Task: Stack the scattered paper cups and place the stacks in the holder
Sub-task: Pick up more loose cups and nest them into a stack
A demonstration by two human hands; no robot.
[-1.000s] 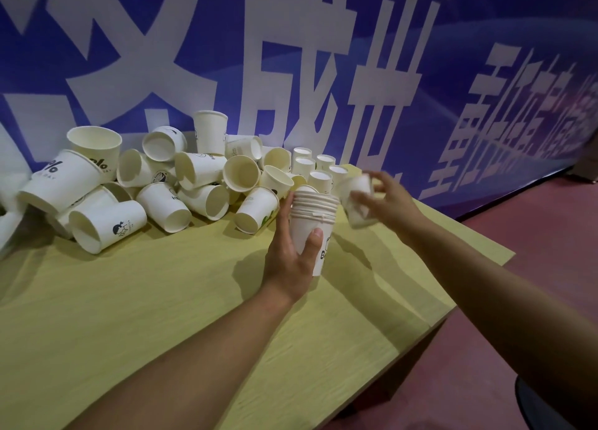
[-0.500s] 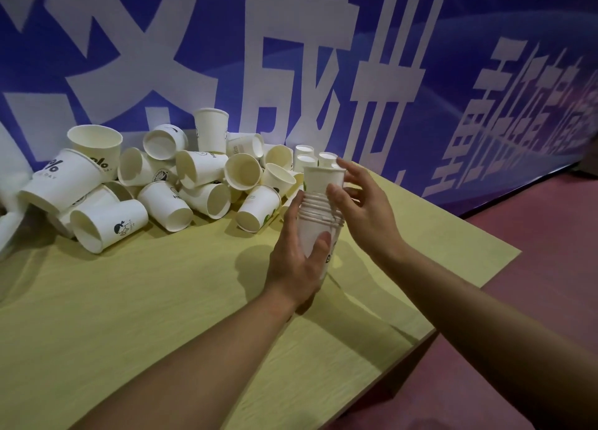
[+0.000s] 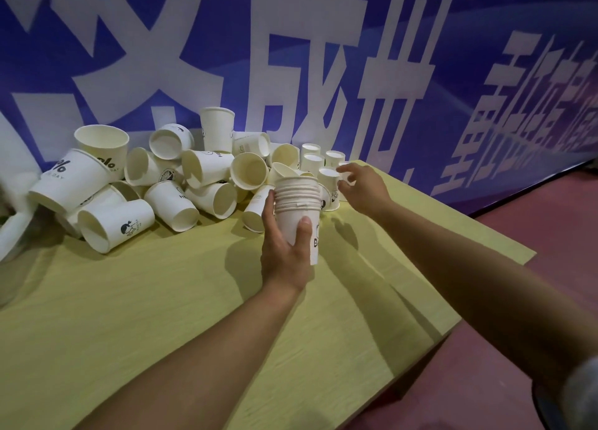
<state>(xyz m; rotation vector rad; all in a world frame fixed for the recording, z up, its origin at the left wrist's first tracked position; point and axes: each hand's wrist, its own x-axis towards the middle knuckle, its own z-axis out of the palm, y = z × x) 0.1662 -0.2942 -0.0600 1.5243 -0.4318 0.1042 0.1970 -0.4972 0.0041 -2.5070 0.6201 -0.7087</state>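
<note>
While both bare forearms extend over the pale yellow-green wooden tabletop (image 3: pixel 136 306), the left hand (image 3: pixel 286 251) is wrapped around a nested stack of white paper cups (image 3: pixel 297 209), thumb across the front wall and fingers behind it. This stack is upright, mouth upward, and lifted clear of the tabletop; several rolled rims show one above another near its top, and partial black lettering is visible on the lowest cup.

Beyond the stack, the right hand (image 3: pixel 364 186) reaches among a cluster of small white paper cups standing upside down (image 3: pixel 318 162) near the far table edge. Its fingers are curled at one of these cups; whether they have closed on it cannot be told.

Left of the stack, a heap of larger white paper cups with black printed logos (image 3: pixel 168 183) lies scattered on the tabletop, most tipped on their sides, a few upright.

Behind everything hangs a blue banner with large white characters (image 3: pixel 323 57). Dark red flooring (image 3: pixel 534 229) lies right of the table.
</note>
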